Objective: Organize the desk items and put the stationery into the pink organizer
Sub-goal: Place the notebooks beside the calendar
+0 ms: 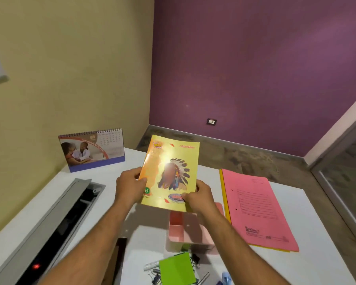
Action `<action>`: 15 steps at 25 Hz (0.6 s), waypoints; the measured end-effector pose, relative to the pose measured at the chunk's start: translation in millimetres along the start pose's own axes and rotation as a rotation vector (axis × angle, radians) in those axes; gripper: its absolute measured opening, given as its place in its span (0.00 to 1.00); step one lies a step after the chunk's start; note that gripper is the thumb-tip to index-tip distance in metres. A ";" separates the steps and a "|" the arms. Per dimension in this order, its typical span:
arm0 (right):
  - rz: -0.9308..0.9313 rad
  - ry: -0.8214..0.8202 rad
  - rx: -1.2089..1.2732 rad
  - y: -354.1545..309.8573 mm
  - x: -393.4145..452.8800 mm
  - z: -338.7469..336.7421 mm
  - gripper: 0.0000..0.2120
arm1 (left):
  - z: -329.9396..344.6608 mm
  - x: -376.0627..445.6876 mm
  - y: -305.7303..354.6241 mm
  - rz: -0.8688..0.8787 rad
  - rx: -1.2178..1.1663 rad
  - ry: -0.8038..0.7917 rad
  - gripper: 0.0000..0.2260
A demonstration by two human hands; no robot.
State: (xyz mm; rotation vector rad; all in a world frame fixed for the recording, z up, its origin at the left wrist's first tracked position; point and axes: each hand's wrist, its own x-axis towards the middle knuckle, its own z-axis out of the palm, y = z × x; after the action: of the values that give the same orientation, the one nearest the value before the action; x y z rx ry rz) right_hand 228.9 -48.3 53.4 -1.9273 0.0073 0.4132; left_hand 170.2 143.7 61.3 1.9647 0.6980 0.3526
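White surface in a corner of yellow and purple walls. Both hands lift a yellow notebook above the pink organizer, likely to clear it aside: left hand pinches its left edge, right hand its near-right corner. Glossy cover, feathered-headdress print. Loose stationery lies near; pink folder right.

1. The yellow notebook, glossy, with a feathered-headdress picture on its cover, is held up off the bench, cover facing the camera and tilted slightly, over the bench's middle.
2. The pink organizer, an open box with inner dividers, stands on the bench just below the notebook, toward the near edge.
3. Loose stationery lies at the near edge: a green sticky pad, black binder clips and a blurred white tube.
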 end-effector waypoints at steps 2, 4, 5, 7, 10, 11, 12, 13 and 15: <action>0.039 0.013 -0.018 -4.3 26.5 29.1 0.13 | -8.1 30.8 -15.0 -0.055 0.028 0.004 0.10; 0.089 0.028 -0.046 -1.3 48.1 54.0 0.13 | -11.3 55.3 -30.6 -0.091 0.056 0.004 0.09; 0.105 0.036 -0.065 -0.2 53.2 58.4 0.13 | -11.3 60.8 -33.8 -0.101 0.059 0.002 0.09; 0.141 0.031 -0.105 5.0 81.3 83.1 0.12 | -7.9 92.8 -55.4 -0.132 0.068 -0.002 0.08; 0.193 0.065 -0.169 9.4 121.6 118.2 0.09 | -4.6 139.4 -84.8 -0.181 0.101 -0.032 0.08; 0.191 0.072 -0.183 13.2 125.6 123.8 0.09 | -3.6 144.5 -92.2 -0.174 0.106 -0.035 0.09; 0.204 0.078 -0.220 18.7 132.8 135.0 0.10 | -2.6 152.3 -99.9 -0.181 0.121 -0.039 0.09; 0.202 0.085 -0.246 24.6 140.8 145.7 0.10 | 0.3 161.4 -110.2 -0.190 0.129 -0.047 0.09; 0.238 0.101 -0.260 37.4 154.3 160.9 0.12 | 7.9 172.0 -128.1 -0.204 0.140 -0.075 0.08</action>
State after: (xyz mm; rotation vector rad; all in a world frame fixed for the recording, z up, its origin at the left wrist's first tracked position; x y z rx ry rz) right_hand 321.1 111.3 -77.6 -2.2119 0.2627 0.4932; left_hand 269.3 287.7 -63.2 2.0051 0.8853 0.1081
